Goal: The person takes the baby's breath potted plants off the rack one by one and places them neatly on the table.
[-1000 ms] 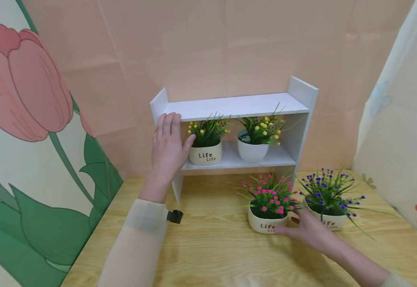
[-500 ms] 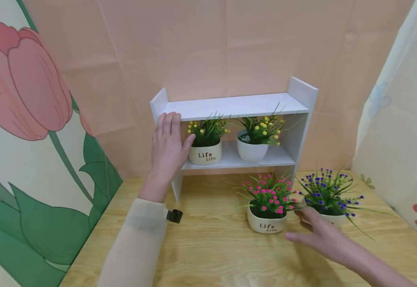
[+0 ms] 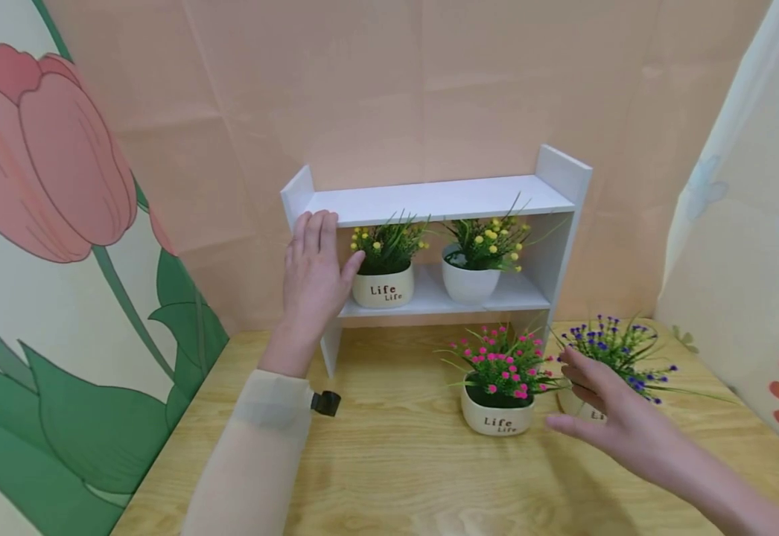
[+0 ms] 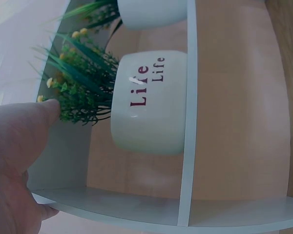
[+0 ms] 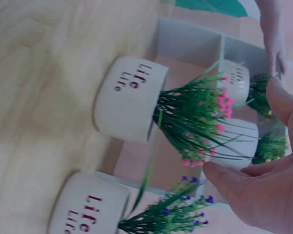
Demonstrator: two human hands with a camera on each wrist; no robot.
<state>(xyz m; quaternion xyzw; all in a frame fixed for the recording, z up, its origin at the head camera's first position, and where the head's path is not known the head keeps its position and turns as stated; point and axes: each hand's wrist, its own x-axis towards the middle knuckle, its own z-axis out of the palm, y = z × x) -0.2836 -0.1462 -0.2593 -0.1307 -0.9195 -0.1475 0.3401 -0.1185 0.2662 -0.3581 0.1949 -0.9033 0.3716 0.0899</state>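
My left hand (image 3: 313,269) rests on the upper left corner of a white two-tier shelf (image 3: 430,199), its fingers straight over the edge of the top board. Beside its thumb, a "Life" pot with yellow flowers (image 3: 384,289) stands on the middle board. My right hand (image 3: 620,417) holds nothing; its thumb and fingers are spread in the air. It lies just right of a "Life" pot with pink flowers (image 3: 497,413) and overlaps a pot with purple flowers (image 3: 573,404) in the head view. Both of these stand on the table.
A plain white pot with yellow flowers (image 3: 471,283) stands on the middle board, at its right. The wooden table (image 3: 389,476) meets a peach backdrop (image 3: 363,89). A tulip-printed panel (image 3: 61,171) borders the left, a pale panel (image 3: 751,223) the right.
My right hand has drawn away from the pink-flowered pot, up and to the right, its fingers leaving the pot's side. My left hand has stayed at the shelf corner.
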